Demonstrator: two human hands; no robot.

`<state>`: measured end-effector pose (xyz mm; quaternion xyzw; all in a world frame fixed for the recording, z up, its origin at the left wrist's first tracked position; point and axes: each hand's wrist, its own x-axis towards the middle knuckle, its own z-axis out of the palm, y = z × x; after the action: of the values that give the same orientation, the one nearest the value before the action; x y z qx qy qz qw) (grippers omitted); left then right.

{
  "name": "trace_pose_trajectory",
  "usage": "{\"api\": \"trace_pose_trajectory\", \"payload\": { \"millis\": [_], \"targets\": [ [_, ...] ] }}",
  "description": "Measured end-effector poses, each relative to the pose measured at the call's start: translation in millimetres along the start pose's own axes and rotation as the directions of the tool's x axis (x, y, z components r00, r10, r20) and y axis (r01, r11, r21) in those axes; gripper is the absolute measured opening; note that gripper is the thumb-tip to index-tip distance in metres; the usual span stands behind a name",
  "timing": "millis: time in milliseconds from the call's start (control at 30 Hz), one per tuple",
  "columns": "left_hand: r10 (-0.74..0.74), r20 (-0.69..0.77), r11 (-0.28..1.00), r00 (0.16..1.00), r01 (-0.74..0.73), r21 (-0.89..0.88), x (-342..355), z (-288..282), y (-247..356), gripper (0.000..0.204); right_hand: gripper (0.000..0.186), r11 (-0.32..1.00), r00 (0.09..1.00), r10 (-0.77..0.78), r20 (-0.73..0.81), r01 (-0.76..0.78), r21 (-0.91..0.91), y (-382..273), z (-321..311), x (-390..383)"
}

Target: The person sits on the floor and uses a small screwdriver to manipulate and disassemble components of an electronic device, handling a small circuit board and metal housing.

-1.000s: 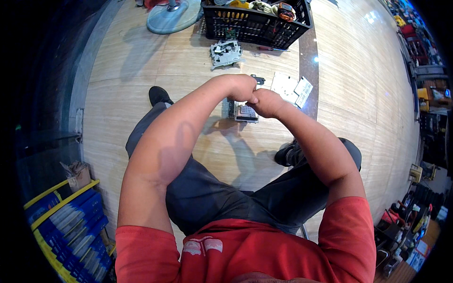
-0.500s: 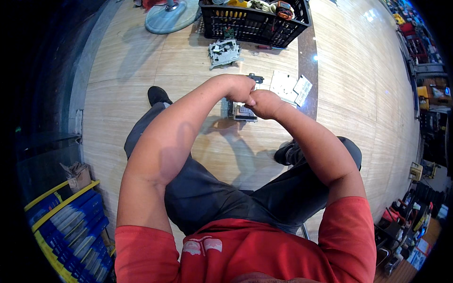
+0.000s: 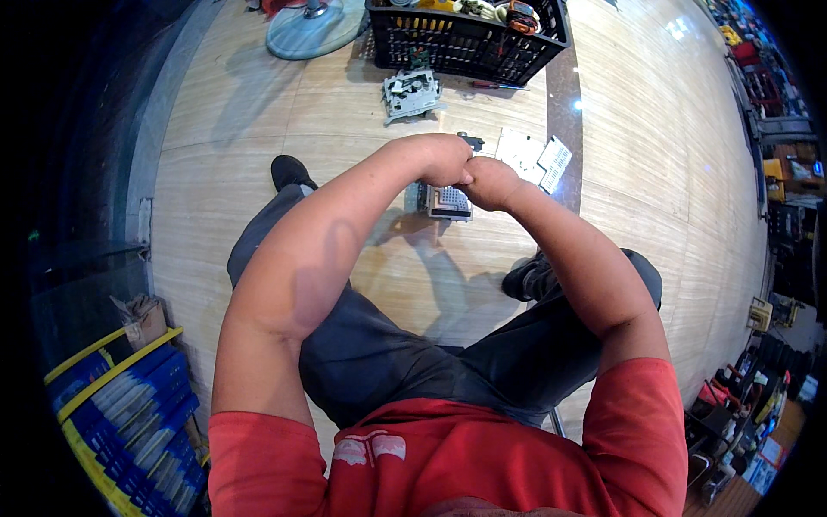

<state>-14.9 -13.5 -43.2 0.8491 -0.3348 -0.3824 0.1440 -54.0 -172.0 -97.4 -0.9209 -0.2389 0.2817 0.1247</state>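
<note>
My left hand [image 3: 444, 159] and my right hand [image 3: 489, 183] meet above a metal electronic unit [image 3: 448, 203] with a perforated top and a dark front strip, standing on the floor between my feet. Both hands have curled fingers pressed together; what they grip is hidden behind them. A small dark part [image 3: 470, 140] shows just beyond my fingers. To the right lie a white metal plate [image 3: 515, 151] and a smaller light panel [image 3: 553, 162] with slots. Farther forward is a grey metal mechanism [image 3: 412, 96].
A black crate [image 3: 465, 47] of tools and cables stands at the top, with a red screwdriver [image 3: 495, 86] in front. A round stand base [image 3: 312, 34] is beside it. Blue packs on a yellow rack [image 3: 121, 405] stand at lower left. Cluttered shelves [image 3: 780, 207] line the right.
My right hand has shifted slightly up and forward. My left hand stays bent over the unit with little movement. The objects on the floor look the same.
</note>
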Motion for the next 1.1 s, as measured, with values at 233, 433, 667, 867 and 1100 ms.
{"api": "trace_pose_trajectory", "payload": {
  "millis": [233, 433, 667, 867, 1100],
  "targets": [
    [0.012, 0.023, 1.0, 1.0, -0.012, -0.006, 1.6, 1.8, -2.9, 0.04, 0.028, 0.999, 0.999, 0.025, 0.024, -0.025, -0.026, -10.4, -6.7, -5.1],
    [-0.016, 0.043, 1.0, 0.999, 0.016, 0.012, 3.2, 1.8, -3.1, 0.044, 0.03, 0.999, 0.999, 0.014, 0.039, -0.012, -0.043, -8.3, -3.1, -3.4],
    [-0.018, 0.049, 0.999, 0.999, 0.016, 0.041, 1.4, 0.1, -2.7, 0.046, 0.032, 0.999, 0.999, 0.006, 0.038, -0.005, -0.034, -10.7, -5.1, -5.2],
    [-0.051, 0.027, 0.996, 0.998, 0.049, 0.072, -2.9, -6.0, 3.3, 0.047, 0.029, 0.997, 0.999, -0.031, 0.033, 0.033, -0.064, -4.0, 0.2, -2.2],
    [-0.015, -0.034, 0.997, 0.999, 0.017, 0.069, -5.8, -1.0, 1.8, 0.044, 0.028, 0.999, 1.0, 0.004, 0.005, -0.004, -0.047, -2.9, 3.1, 1.2]
  ]
}}
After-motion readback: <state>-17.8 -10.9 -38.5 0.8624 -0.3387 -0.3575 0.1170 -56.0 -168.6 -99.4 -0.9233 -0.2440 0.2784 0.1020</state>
